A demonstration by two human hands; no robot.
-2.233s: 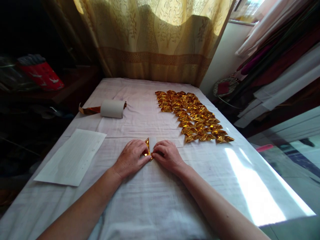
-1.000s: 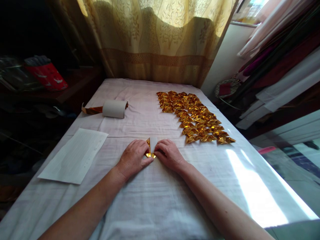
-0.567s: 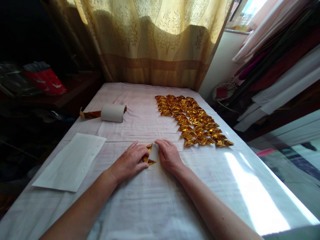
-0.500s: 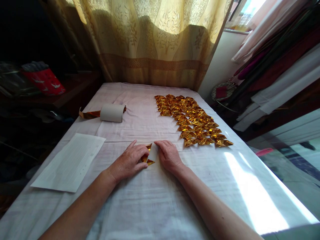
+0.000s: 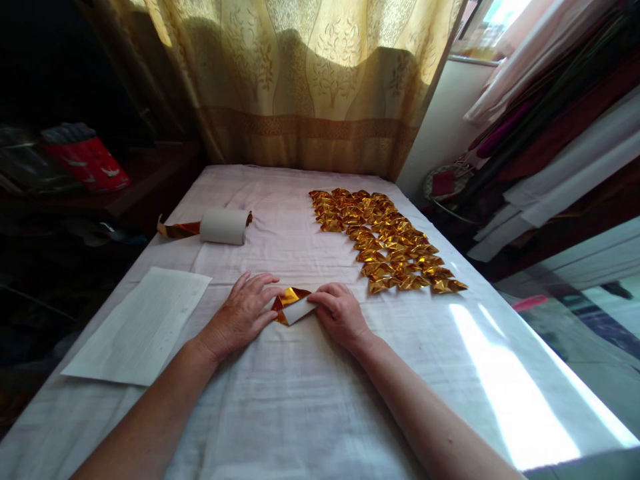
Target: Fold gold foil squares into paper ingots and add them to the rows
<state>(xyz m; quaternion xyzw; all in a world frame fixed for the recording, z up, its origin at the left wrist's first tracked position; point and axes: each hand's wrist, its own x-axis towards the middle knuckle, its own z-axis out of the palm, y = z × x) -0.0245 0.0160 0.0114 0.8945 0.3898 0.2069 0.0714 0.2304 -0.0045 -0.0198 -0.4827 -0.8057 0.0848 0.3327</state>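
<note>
A partly folded piece of gold foil paper [image 5: 298, 309] lies on the cloth in front of me, showing its white back and creased gold flaps. My left hand [image 5: 243, 307] is open with its fingers spread; its thumb and index finger touch the left end of the paper. My right hand [image 5: 342, 313] pinches the right end between thumb and fingers. Further right, several folded gold foil ingots [image 5: 395, 247] stand in close rows.
A grey-white roll [image 5: 224, 227] with a gold strip sticking out rests at the back left. Nearer lies a white paper sheet [image 5: 143, 327]. A red container [image 5: 90, 160] stands on the dark furniture at left. Behind the bed hangs a gold curtain [image 5: 300, 80]; clothes [image 5: 565, 147] hang at right.
The foil paper has turned and more of its white back shows. My left hand has shifted left and spread its fingers. The right hand has closed onto the paper's right end.
</note>
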